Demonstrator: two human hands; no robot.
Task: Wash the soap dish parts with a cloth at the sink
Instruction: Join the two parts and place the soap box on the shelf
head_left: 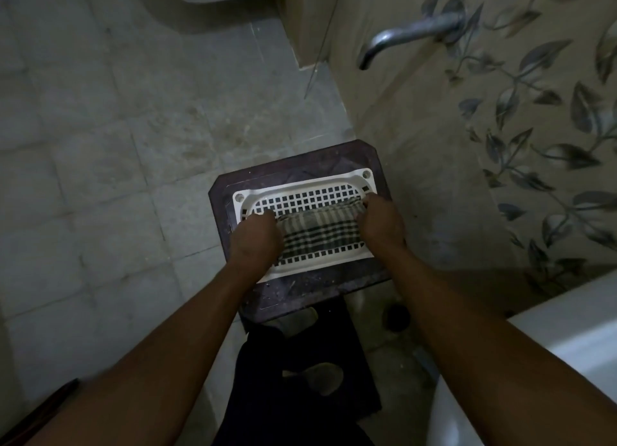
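A white perforated plastic soap dish part (302, 192), with square holes and round corner holes, lies flat on a dark square stool (300, 160). A checked green-and-white cloth (320, 233) is spread across its near half. My left hand (255, 240) grips the cloth's left end with curled fingers. My right hand (380, 220) grips the right end, where the cloth bunches up. Both hands sit low on the tray, apart from each other.
A metal tap (400, 37) juts from the leaf-patterned wall tiles (534, 112) at the upper right. Grey floor tiles (117, 145) spread to the left. A white basin edge (551, 362) stands at the lower right. My legs and a foot show below the stool.
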